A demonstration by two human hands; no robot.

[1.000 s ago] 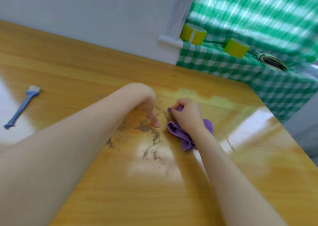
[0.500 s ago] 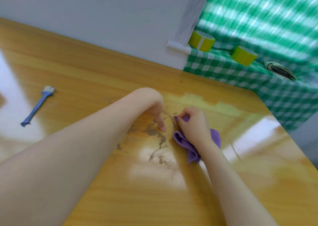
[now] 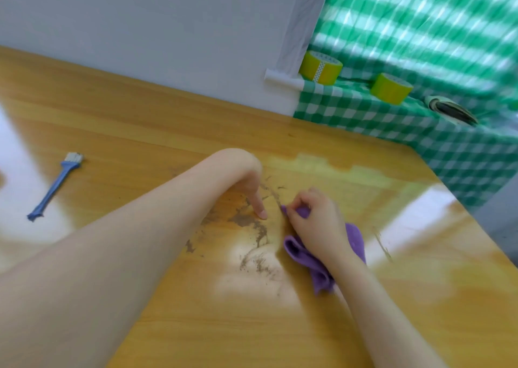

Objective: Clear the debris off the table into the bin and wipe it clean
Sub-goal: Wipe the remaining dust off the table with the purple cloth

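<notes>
Change: little; both hands keep their places by the debris [image 3: 246, 220], and only the view has drifted.
Debris: a brown smear on the table [image 3: 140, 132], its streak running far to near.
Left hand [image 3: 252, 188]: one straight finger, tip down at the smear's far edge, holding nothing seen.
Right hand [image 3: 316, 222]: fingers curled round the cloth [image 3: 356, 238], just right of the smear.
Next: probably a wipe leftward across the streak; the right hand is nearer.
Bin: not in view.

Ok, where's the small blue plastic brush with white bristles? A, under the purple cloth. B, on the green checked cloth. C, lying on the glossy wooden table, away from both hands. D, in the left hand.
C: the blue plastic brush lies alone on the glossy wooden table, apart from the left hand and the right hand gripping the purple cloth.
</notes>
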